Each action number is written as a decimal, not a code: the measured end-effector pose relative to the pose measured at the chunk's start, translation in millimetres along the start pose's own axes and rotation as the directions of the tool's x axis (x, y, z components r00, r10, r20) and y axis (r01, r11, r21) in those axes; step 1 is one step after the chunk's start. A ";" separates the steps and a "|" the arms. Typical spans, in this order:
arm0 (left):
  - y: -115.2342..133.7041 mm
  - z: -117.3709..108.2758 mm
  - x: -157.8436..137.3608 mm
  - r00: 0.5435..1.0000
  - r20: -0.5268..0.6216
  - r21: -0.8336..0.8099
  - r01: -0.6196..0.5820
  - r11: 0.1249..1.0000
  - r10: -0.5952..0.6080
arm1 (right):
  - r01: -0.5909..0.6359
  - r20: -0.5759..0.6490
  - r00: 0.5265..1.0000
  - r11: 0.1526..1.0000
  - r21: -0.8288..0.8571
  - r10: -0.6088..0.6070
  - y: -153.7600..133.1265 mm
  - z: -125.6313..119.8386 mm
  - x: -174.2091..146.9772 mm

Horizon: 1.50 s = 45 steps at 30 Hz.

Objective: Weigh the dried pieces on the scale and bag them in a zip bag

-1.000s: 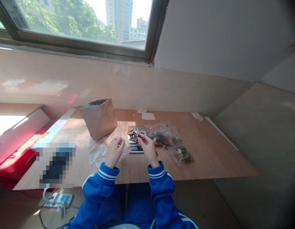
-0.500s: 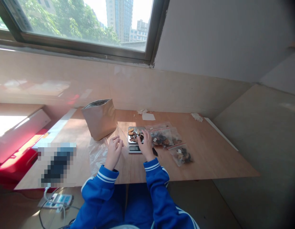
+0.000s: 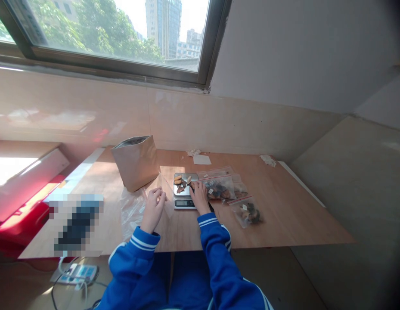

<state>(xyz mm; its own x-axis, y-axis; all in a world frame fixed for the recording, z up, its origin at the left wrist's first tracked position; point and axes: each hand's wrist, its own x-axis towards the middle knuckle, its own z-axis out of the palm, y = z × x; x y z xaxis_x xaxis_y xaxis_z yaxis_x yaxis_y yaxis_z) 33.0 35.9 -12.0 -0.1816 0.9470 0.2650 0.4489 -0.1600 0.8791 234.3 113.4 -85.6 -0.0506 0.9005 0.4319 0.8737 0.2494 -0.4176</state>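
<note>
The table [image 3: 299, 215] is spreading beneath everything, and the brown pouch [image 3: 135, 165] is standing open-mouthed on its left half. A clear plastic bag [image 3: 131, 211] is lying crumpled in front of that pouch, while red-edged zip bags [image 3: 222, 185] of dark dried stuff are resting to the right. The scale [image 3: 184, 204] is sitting between, its display facing me.

My left grip [image 3: 154, 204] is hovering loosely curled by the clear plastic; I am seeing nothing certain in it, and I cannot tell whether it is pinching any film. My right grip [image 3: 199, 193] is curling down over the right side of the scale plate, fingers bent and fairly narrow; its fingertips are hiding whatever they may be holding.

The dark dried slices [image 3: 181, 189] are lying on the plate, some partly beneath my fingers, with yellowish pieces [image 3: 177, 178] sitting at the far left corner. I am judging all of them light, dry and stiff, the thin slices brittle, so a soft fingertip pinch across the edges is suiting them better than squeezing.
</note>
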 end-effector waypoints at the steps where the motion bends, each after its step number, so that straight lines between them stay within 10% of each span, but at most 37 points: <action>1: -0.2 0.3 -0.1 1.000 -0.002 0.003 -0.003 1.000 0.003 | 0.001 -0.001 1.000 1.000 -0.016 -0.001 1.1 -0.2 1.6; 12: -5.9 3.4 0.0 1.000 -0.007 0.028 -0.015 0.999 0.015 | -0.090 -0.083 0.989 0.954 0.287 0.119 -8.5 -19.1 14.9; 16: -5.3 5.6 -0.7 1.000 -0.010 0.033 -0.023 0.999 0.023 | -0.218 0.038 0.956 0.617 0.756 0.292 -53.7 -42.9 16.2; 20: -2.9 7.4 -1.3 0.999 0.001 0.050 -0.035 0.998 0.035 | -0.338 0.306 0.941 0.331 0.881 0.147 -103.1 -63.5 17.3; 28: -4.9 6.2 -2.4 0.999 -0.005 0.006 -0.038 0.999 0.038 | -0.220 0.252 0.966 0.697 0.683 0.058 -116.0 -57.6 15.3; 45: -5.7 8.7 -7.0 0.999 -0.025 -0.103 0.020 0.994 -0.023 | -0.256 0.451 0.893 0.814 0.522 -0.009 -104.0 -62.3 14.5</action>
<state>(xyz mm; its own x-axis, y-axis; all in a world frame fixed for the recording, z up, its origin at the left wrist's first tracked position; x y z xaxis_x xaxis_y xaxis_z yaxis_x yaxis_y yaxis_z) 39.3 32.6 -22.2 -0.2138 0.9430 0.2550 0.3526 -0.1689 0.9204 172.8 78.3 13.8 -0.2709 0.9622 0.0290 0.4713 0.1588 -0.8676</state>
